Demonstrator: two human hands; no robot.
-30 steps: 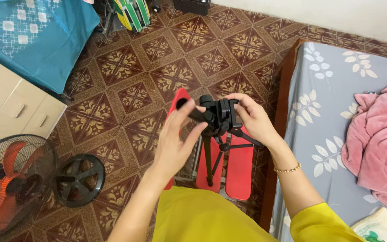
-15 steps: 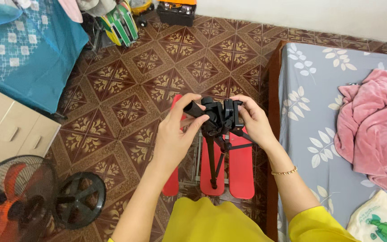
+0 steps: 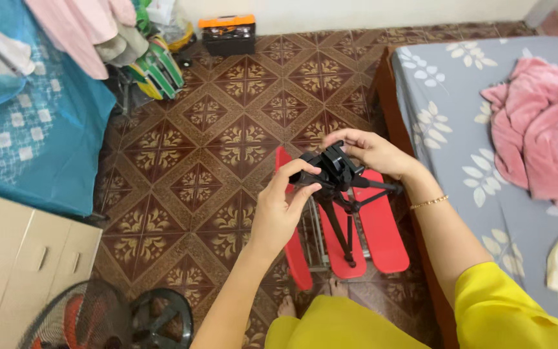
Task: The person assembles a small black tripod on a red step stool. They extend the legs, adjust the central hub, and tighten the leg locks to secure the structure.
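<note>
Gripping the head of a black tripod (image 3: 338, 187) at centre frame: left hand (image 3: 280, 210), fingers curled, thumb and forefinger pinched on a knob on the head's left side; right hand (image 3: 374, 152), cupped over the top and right side, fingers partly closed on it.

Tripod: upright, legs spread, feet resting on a red stool (image 3: 363, 232) of three slats, just below the hands.

Step in hand, by judgement: adjusting or tightening the head, left hand turning, right hand steadying. A further move would call for a firm right-hand hold so the legs do not shift on the slats, and a sure pinch on the small knob.

Around:
- Bed (image 3: 460, 148), grey sheet with white leaves, right of frame, touching or just beside the stool.
- Pink towel (image 3: 544, 129), crumpled on the bed, upper right.
- Toolbox (image 3: 228, 33), black with orange lid, top centre against the wall.
- Blue cloth (image 3: 33, 142), upper left, with clothes (image 3: 79, 32) hanging above it.
- Cabinet (image 3: 14, 258), cream, lower left.
- Fan (image 3: 98, 320), lower left, near the cabinet.
- Floor (image 3: 227, 129), patterned brown tile.

In the way: the gaps between slats near the tripod feet; the bed edge close by the right forearm.
</note>
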